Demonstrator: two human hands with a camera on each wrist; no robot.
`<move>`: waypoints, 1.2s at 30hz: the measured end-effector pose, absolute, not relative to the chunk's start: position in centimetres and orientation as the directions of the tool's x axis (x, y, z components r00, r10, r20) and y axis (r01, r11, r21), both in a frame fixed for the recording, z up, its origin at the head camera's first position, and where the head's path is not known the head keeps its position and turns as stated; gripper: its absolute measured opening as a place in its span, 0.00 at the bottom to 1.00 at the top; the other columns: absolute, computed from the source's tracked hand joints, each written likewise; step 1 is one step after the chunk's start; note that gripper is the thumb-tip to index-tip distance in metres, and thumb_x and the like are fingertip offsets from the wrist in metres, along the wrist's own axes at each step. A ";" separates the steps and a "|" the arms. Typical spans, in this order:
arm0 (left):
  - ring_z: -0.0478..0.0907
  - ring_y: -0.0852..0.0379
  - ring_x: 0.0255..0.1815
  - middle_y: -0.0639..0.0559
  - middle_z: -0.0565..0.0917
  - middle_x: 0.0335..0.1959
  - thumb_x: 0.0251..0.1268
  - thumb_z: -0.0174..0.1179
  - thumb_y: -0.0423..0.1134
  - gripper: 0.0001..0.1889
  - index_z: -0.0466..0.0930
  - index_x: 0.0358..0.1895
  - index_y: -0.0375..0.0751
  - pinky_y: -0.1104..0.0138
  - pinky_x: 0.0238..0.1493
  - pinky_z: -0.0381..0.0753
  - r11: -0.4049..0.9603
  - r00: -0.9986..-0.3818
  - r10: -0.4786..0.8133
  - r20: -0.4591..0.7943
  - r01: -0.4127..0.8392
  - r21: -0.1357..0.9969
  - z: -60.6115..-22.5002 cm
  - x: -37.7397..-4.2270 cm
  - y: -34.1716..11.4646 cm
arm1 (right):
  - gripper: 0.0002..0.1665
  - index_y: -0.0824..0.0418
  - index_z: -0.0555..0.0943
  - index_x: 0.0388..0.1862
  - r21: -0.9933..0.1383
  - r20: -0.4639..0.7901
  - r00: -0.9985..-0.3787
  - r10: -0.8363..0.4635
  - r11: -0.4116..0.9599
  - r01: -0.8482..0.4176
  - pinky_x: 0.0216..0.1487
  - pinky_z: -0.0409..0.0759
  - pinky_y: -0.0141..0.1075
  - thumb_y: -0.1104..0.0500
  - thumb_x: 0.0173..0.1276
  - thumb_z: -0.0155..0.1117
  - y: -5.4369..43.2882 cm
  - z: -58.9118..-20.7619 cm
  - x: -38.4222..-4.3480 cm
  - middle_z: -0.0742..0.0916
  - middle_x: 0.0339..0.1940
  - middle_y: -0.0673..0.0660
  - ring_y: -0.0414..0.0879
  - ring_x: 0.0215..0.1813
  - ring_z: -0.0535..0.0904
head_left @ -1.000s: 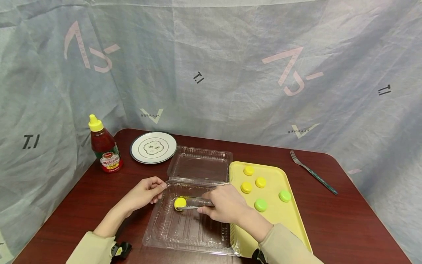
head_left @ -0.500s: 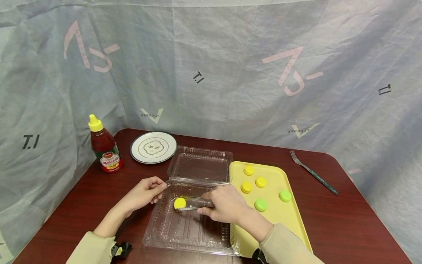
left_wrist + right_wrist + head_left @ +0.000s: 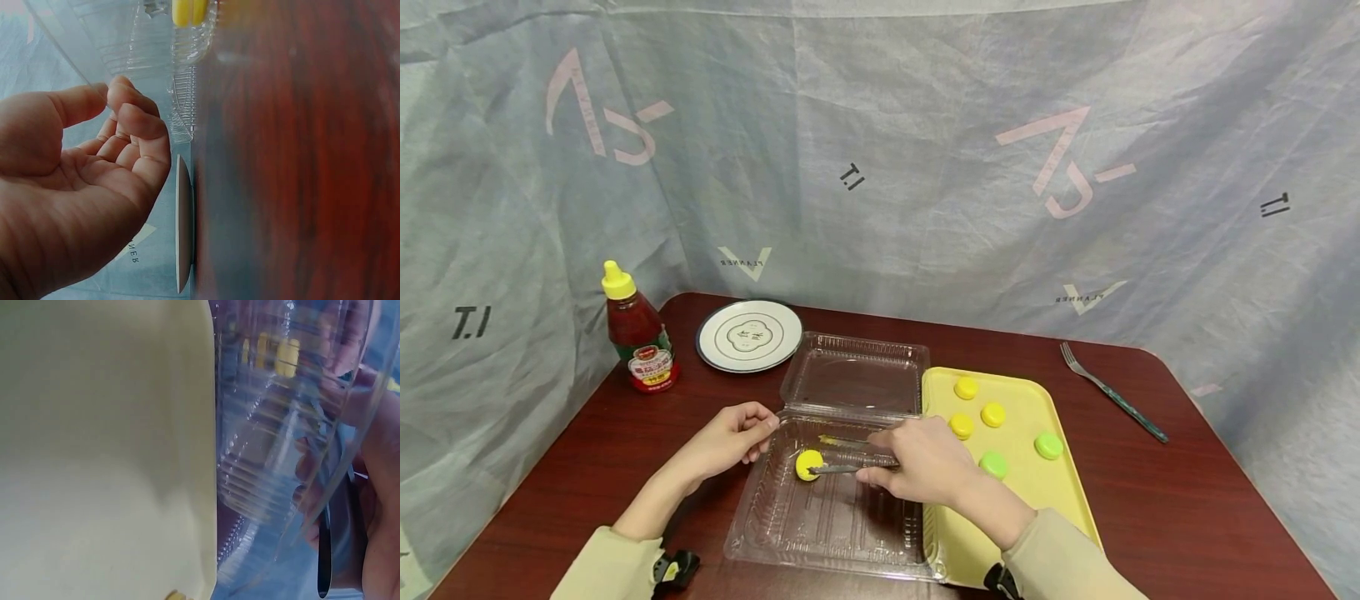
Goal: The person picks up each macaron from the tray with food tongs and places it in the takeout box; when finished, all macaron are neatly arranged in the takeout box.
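Note:
A clear plastic clamshell box [image 3: 820, 533] lies open, its lid [image 3: 857, 375] folded back. My left hand [image 3: 730, 442] pinches the box's rim at the left between thumb and forefinger, as the left wrist view [image 3: 81, 162] of it shows. Over the box, my right hand [image 3: 932, 462] grips metal tongs [image 3: 846, 469], whose two arms stand spread. A round yellow macaron-like piece [image 3: 808, 465] sits inside near the left wall, with one tong tip at its right side and the other farther back. The right wrist view has the tongs [image 3: 345, 531] beyond the box wall.
A yellow tray [image 3: 1056, 517] beside the box bears several yellow pieces [image 3: 966, 387] and two green ones [image 3: 1048, 446]. A fork [image 3: 1112, 393] lies at the right. Behind on the left are a white plate [image 3: 748, 354] and a ketchup bottle [image 3: 640, 333]. A grey curtain backs the table.
The tongs have spread and let go of the yellow piece, which stays in the box. My right hand has shifted slightly right; my left hand has not moved.

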State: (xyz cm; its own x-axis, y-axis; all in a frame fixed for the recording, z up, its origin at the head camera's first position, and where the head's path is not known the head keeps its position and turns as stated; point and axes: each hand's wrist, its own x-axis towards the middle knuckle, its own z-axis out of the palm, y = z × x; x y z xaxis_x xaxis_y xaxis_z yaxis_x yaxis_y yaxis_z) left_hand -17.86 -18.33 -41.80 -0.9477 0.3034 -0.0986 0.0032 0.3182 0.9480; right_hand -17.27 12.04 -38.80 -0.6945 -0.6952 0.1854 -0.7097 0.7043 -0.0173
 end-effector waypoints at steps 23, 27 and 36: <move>0.72 0.55 0.26 0.48 0.76 0.24 0.77 0.54 0.38 0.11 0.75 0.48 0.31 0.68 0.28 0.74 0.331 -0.949 0.292 -0.122 -0.019 0.944 -41.7 -17.8 -18.4 | 0.30 0.57 0.85 0.49 -0.092 0.223 -0.757 -0.615 0.760 -0.644 0.25 0.73 0.36 0.33 0.66 0.64 16.4 -37.1 -17.1 0.87 0.29 0.47 0.36 0.24 0.75; 0.72 0.55 0.26 0.48 0.76 0.25 0.77 0.54 0.39 0.11 0.75 0.48 0.31 0.68 0.28 0.75 0.330 -0.948 0.294 -0.125 -0.022 0.944 -41.7 -17.8 -18.4 | 0.25 0.52 0.85 0.45 -0.093 0.257 -0.749 -0.610 0.756 -0.648 0.22 0.68 0.33 0.34 0.65 0.65 17.5 -36.7 -17.0 0.79 0.21 0.39 0.32 0.21 0.70; 0.72 0.56 0.25 0.48 0.75 0.24 0.77 0.54 0.38 0.11 0.75 0.47 0.30 0.68 0.27 0.74 0.312 -0.946 0.309 -0.099 0.002 0.950 -41.7 -17.9 -18.3 | 0.24 0.50 0.85 0.43 -0.106 0.272 -0.809 -0.522 0.819 -0.564 0.23 0.65 0.32 0.33 0.63 0.67 20.8 -36.3 -16.9 0.67 0.13 0.36 0.31 0.17 0.61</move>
State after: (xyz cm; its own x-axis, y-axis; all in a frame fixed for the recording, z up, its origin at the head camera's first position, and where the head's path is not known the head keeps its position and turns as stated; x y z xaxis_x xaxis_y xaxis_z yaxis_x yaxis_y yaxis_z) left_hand -17.91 -18.35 -41.69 -0.9458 0.3091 -0.0995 0.0022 0.3125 0.9499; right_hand -16.89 20.80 -36.26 -0.8085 -0.5218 0.2720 -0.5640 0.8190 -0.1057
